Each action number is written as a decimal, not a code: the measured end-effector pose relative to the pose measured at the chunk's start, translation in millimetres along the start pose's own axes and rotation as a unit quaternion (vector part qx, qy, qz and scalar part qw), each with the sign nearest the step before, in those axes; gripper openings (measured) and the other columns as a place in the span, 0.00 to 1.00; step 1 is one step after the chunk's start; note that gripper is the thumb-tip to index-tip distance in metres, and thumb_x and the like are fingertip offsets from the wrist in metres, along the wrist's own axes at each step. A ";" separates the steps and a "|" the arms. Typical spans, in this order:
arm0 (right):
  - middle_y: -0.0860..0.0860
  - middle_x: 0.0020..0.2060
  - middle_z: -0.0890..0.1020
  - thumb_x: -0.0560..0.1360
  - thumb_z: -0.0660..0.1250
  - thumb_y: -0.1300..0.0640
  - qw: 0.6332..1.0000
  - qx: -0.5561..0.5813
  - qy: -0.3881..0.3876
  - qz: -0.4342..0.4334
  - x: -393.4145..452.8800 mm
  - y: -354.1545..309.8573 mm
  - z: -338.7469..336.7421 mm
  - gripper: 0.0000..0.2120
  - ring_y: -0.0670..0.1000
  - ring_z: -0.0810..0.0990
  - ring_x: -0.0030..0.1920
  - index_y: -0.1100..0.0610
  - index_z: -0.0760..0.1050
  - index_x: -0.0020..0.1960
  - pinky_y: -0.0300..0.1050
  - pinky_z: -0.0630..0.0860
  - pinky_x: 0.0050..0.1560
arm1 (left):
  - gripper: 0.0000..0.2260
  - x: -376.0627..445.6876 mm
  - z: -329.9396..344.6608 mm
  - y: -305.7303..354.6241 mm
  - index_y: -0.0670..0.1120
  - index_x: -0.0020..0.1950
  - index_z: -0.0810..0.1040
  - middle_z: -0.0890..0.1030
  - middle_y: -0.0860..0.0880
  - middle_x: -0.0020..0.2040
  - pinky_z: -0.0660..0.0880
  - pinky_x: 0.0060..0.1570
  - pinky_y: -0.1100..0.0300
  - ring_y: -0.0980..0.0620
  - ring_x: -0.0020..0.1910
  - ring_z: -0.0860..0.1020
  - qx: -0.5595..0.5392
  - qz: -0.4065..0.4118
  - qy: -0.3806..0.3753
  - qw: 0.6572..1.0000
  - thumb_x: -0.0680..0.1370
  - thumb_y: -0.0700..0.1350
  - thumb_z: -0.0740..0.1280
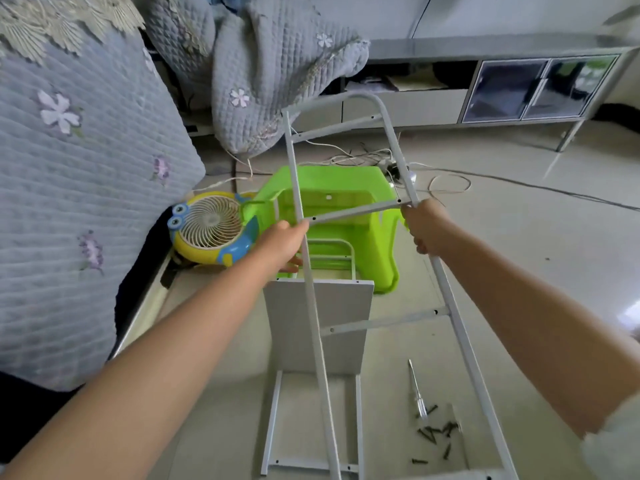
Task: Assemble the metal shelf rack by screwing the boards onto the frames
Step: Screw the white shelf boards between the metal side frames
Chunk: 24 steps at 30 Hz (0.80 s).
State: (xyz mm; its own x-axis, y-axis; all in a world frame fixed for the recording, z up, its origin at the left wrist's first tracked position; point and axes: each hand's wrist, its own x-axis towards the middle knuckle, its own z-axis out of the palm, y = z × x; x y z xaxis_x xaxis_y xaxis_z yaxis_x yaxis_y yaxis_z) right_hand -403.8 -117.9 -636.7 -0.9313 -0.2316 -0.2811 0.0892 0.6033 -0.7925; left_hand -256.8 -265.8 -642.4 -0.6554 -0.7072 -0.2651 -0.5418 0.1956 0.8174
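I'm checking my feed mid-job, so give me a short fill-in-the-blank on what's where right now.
1. Both hands, left hand and right hand, grip the metal ____.
2. The screwdriver lies on the floor beside loose ____.
3. The plastic stool behind the frame is ____ in colour.
4. The small fan sits to the ____ of the stool.

Missing words: frame; screws; green; left

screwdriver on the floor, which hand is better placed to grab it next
Right, probably. The screwdriver and loose screws lie on the floor under the right arm's side, right of the board. Both the right hand and left hand grip the frame.
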 end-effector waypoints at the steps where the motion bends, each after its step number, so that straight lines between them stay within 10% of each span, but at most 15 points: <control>1: 0.53 0.29 0.65 0.79 0.54 0.56 1.000 0.021 -0.002 0.023 0.4 0.7 3.9 0.15 0.49 0.63 0.26 0.57 0.61 0.35 0.35 0.61 0.25 | 0.18 -5.1 4.3 -4.9 0.39 0.61 0.69 0.78 0.42 0.50 0.73 0.39 0.57 0.45 0.44 0.78 0.031 0.008 -0.026 0.999 0.79 0.51 0.60; 6: 0.54 0.28 0.62 0.78 0.51 0.63 0.993 0.072 -0.047 0.077 1.4 4.9 28.3 0.13 0.49 0.58 0.25 0.59 0.62 0.35 0.28 0.61 0.17 | 0.18 -11.4 12.5 -31.0 0.39 0.63 0.67 0.80 0.41 0.45 0.70 0.30 0.61 0.47 0.32 0.76 0.151 -0.012 -0.055 0.987 0.74 0.42 0.64; 16: 0.56 0.34 0.75 0.73 0.63 0.65 0.998 0.028 -0.048 -0.020 -6.0 -9.9 50.5 0.02 0.54 0.75 0.35 0.64 0.72 0.45 0.44 0.73 0.36 | 0.14 12.9 -12.0 -50.1 0.33 0.61 0.73 0.75 0.36 0.60 0.71 0.55 0.51 0.38 0.61 0.73 0.257 -0.027 0.082 0.963 0.77 0.35 0.60; 20: 0.58 0.49 0.74 0.72 0.62 0.68 0.995 0.045 -0.067 -0.064 -9.0 14.0 57.9 0.25 0.53 0.76 0.43 0.61 0.63 0.69 0.42 0.70 0.36 | 0.14 26.3 1.8 -42.3 0.33 0.64 0.71 0.73 0.37 0.64 0.70 0.58 0.54 0.39 0.64 0.71 0.252 -0.033 0.089 0.963 0.79 0.35 0.58; 24: 0.52 0.55 0.67 0.72 0.63 0.72 0.984 0.140 -0.072 -0.087 -10.7 38.2 58.4 0.29 0.52 0.75 0.40 0.60 0.62 0.71 0.40 0.72 0.38 | 0.15 38.1 9.5 -38.5 0.32 0.65 0.70 0.72 0.37 0.66 0.69 0.59 0.54 0.39 0.65 0.70 0.237 -0.039 0.096 0.966 0.79 0.35 0.58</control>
State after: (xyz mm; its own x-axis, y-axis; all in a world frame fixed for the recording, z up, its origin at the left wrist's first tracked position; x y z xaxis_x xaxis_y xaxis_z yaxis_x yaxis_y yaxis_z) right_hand -369.7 -137.0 -695.6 -0.8829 -0.4310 -0.1864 0.0463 0.3152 -0.9479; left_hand -265.9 -293.8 -688.9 -0.5180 -0.8363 -0.1799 -0.7954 0.3935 0.4609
